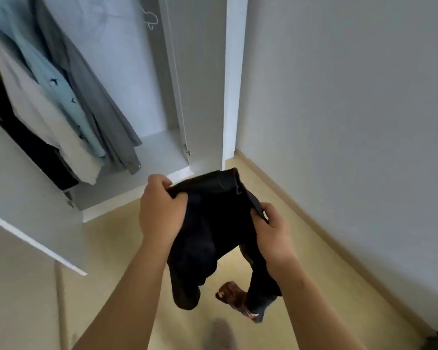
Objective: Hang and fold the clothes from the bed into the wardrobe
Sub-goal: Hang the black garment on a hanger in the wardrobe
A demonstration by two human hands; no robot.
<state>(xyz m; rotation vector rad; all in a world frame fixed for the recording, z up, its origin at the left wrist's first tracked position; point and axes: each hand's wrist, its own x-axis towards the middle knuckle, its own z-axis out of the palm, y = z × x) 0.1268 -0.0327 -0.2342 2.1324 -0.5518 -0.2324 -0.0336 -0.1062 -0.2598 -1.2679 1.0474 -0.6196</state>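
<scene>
Both hands, left [159, 210] and right [272, 232], grip a black garment [210, 223] that hangs downward, its type unclear, hiding part of the floor [127, 248].

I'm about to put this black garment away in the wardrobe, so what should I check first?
1. Left hand grips the black garment: ok.
2. Right hand grips it too: ok.
3. Wardrobe open in front: ok.
4. Free white hanger inside: ok.
5. Room beside the grey shirt: ok.
6. Garment straightened for hanging or folding: not ok, it is bunched.
</scene>
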